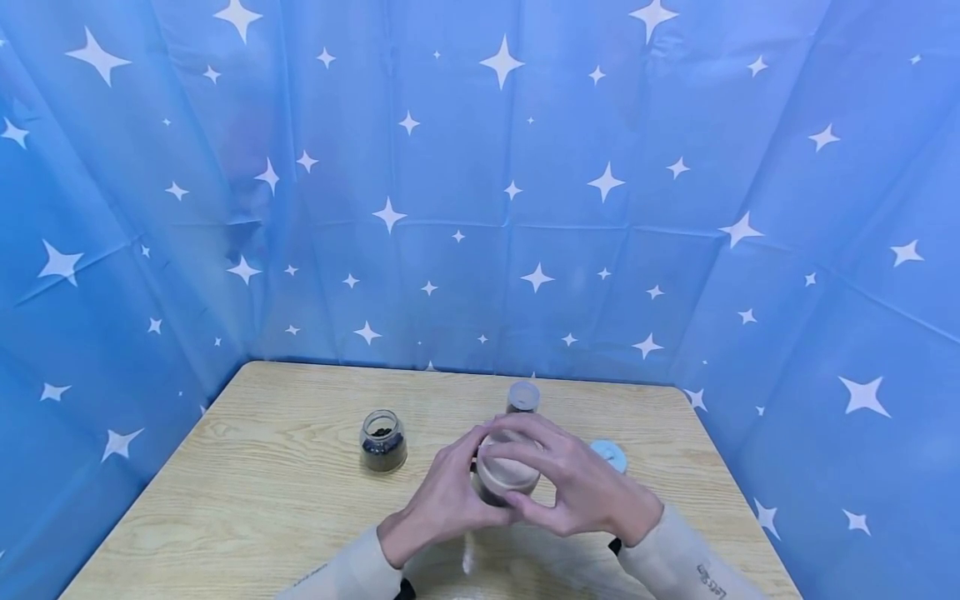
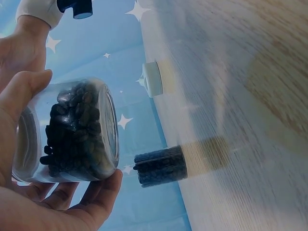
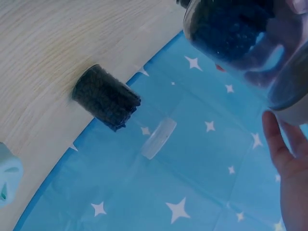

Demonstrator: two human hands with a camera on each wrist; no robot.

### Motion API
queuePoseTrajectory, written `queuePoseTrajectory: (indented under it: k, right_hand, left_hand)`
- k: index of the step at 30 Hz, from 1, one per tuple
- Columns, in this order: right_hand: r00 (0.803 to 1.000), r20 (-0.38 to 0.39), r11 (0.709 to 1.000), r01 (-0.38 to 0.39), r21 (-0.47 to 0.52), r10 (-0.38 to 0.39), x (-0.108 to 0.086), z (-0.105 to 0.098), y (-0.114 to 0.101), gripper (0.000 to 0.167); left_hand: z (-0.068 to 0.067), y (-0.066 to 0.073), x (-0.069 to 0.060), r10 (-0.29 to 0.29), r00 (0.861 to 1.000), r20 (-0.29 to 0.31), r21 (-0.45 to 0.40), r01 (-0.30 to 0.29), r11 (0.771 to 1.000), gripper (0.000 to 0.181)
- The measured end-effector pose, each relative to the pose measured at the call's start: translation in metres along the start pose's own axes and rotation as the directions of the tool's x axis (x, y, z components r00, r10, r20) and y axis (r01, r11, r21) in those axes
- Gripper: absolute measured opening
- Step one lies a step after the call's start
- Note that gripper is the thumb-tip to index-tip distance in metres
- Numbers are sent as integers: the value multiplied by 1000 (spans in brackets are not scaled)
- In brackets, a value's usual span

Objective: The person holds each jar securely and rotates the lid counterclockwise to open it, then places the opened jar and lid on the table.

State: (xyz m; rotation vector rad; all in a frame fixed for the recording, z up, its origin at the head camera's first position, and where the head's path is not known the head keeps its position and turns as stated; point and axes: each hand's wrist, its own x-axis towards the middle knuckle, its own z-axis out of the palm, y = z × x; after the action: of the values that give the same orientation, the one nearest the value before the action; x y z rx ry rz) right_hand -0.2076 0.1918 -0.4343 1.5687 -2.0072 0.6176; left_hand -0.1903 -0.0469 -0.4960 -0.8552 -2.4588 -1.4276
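Note:
A clear glass jar (image 2: 74, 130), partly filled with dark beans or seeds, is held above the table. My left hand (image 1: 450, 487) grips its side, thumb on one side and fingers curled under the other in the left wrist view. On top of the jar sits a pale lid (image 1: 510, 471). My right hand (image 1: 573, 483) holds this lid by its rim, the thumb at the near side and the fingers across the far side. In the right wrist view the lid (image 3: 294, 111) meets the jar's mouth, and only part of the right hand shows.
Left of the hands, an uncapped glass jar (image 1: 383, 446) holds dark contents. Behind them stands a clear container with a translucent lid (image 1: 523, 395), full of dark pieces. A light blue round object (image 1: 610, 455) lies to the right. Star-patterned blue cloth (image 1: 465, 183) surrounds the wooden table (image 1: 285, 467).

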Motion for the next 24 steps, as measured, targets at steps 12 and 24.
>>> queuePoseTrajectory:
  k: [12, 24]
  right_hand:
    - [963, -142, 966, -242, -88, 228, 0, 19, -23, 58]
    - [930, -159, 930, -351, -108, 332, -5, 35, -35, 57]
  left_hand:
    - [-1, -3, 0, -11, 1000, -16, -13, 10, 1000, 85]
    - [0, -5, 1, -11, 999, -32, 7, 11, 1000, 78]
